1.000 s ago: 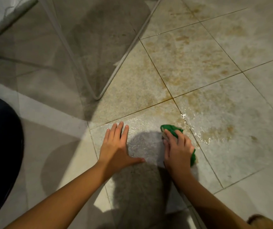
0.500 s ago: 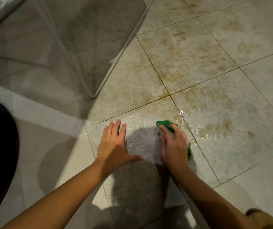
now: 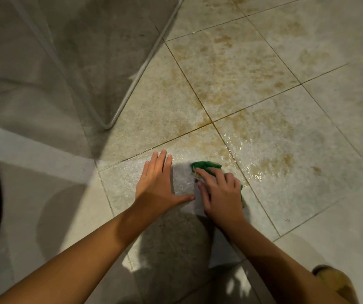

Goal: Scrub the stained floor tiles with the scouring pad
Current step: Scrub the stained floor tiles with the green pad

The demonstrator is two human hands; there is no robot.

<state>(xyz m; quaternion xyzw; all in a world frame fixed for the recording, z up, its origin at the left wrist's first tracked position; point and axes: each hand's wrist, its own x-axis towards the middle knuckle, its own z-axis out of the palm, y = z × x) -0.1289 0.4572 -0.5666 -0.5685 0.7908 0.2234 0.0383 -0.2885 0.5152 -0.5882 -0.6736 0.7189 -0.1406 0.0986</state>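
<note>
Both hands down: right grip (image 3: 221,194) pressing green scouring pad (image 3: 206,166) flat, left (image 3: 158,181) spread bracing, brown stains (image 3: 283,160) right of pad.

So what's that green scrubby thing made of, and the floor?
The green scouring pad looks like rough synthetic fibre: matte, and it bunches softly under the right hand. The floor tiles look like glazed ceramic or stone, speckled beige, with straight grout lines and a wet shine.

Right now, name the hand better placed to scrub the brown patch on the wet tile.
Right hand: it grips the scouring pad, beside that brown patch. Left hand lies flat, farther away.
</note>
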